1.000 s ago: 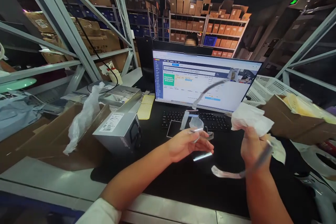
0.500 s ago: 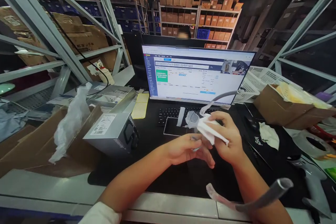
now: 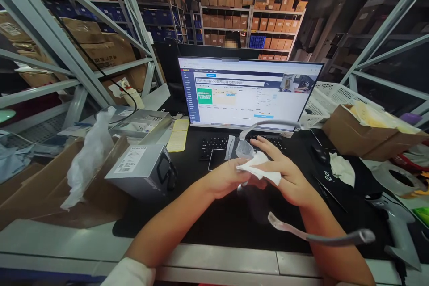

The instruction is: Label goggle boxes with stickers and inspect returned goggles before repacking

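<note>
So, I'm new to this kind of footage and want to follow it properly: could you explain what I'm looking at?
There is no machine here: these are a person's own bare hands. The camera is worn on their head, looking forward and down, so the forearms reach in from the bottom edge.

The right hand holds a white cloth against the left hand. The left seems to grip a glasses-like item whose two curved arms stick out; its middle is mostly hidden.

Below is a black mat. A grey box stands to the left, a keyboard and monitor ahead, and a mouse and handheld scanner to the right.
</note>
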Motion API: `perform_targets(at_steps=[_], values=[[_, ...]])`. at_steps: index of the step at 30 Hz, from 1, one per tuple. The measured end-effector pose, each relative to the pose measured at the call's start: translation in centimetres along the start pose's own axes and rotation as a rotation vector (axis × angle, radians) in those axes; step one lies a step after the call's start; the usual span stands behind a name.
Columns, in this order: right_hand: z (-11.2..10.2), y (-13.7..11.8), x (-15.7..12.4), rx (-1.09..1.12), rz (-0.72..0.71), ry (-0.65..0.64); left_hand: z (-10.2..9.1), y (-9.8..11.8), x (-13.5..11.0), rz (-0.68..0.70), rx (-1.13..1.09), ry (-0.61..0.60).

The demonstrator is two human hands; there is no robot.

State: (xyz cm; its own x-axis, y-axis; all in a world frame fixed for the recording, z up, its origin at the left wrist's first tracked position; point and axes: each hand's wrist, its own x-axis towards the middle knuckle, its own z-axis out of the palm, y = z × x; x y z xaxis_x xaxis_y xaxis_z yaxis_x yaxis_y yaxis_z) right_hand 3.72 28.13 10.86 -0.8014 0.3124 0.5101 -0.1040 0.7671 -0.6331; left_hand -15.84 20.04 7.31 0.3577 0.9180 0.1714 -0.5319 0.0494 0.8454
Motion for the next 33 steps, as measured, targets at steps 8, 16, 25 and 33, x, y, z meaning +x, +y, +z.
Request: perform_targets(at_steps=[8,16,25,33], values=[[-0.9,2.1,-0.7,0.383,0.142,0.641,-1.0,0.1,-0.6,0.186,0.213,0.123],[-0.7,2.0,-0.8,0.140,0.225,0.615,-0.9,0.4,-0.9,0.244,0.272,0.126],[-1.1,0.0,-0.4,0.125,0.162,0.352,-1.4,0.4,-0.9,0.314,0.348,0.168],[-0.9,0.7,-0.3,0.153,0.201,0.314,-1.4,0.5,-0.6,0.392,0.399,0.241]])
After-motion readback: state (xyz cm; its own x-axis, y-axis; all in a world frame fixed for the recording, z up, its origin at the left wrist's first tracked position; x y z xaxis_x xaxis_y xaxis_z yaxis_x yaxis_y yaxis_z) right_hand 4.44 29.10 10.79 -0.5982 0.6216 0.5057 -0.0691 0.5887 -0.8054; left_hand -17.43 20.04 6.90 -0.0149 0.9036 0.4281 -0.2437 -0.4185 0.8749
